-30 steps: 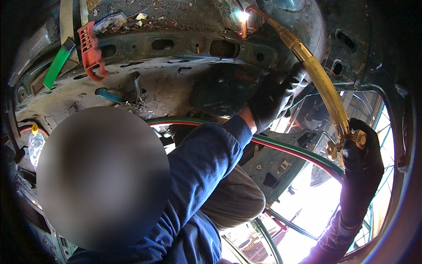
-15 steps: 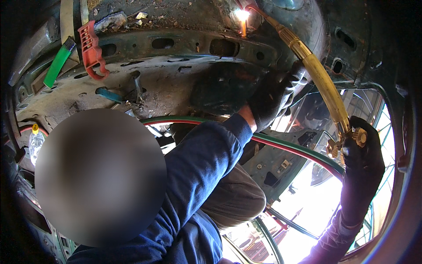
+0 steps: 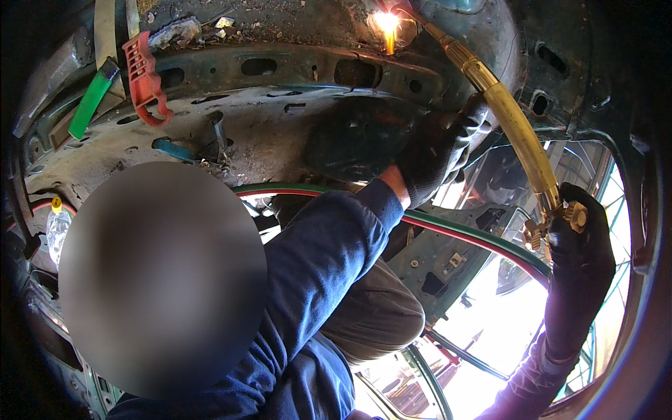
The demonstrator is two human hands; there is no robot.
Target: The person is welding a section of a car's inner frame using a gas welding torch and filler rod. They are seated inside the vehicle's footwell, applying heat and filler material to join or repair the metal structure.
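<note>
Head view shows two gloved hands [image 3: 432, 152] [image 3: 584, 255], one torch [image 3: 521, 133], two hoses [image 3: 514, 247] [image 3: 514, 262].

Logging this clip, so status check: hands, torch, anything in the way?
Right hand: grip on brass torch, valve end. Left hand: beside torch, contact unclear. Bright glow at torch tip. Hoses pass behind blue sleeve.

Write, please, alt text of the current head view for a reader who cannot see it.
A brass torch burns with a bright flame near a metal panel. One gloved hand grips its valve end; another gloved hand is close to its middle. Green and red hoses pass behind a blue sleeve.
</note>
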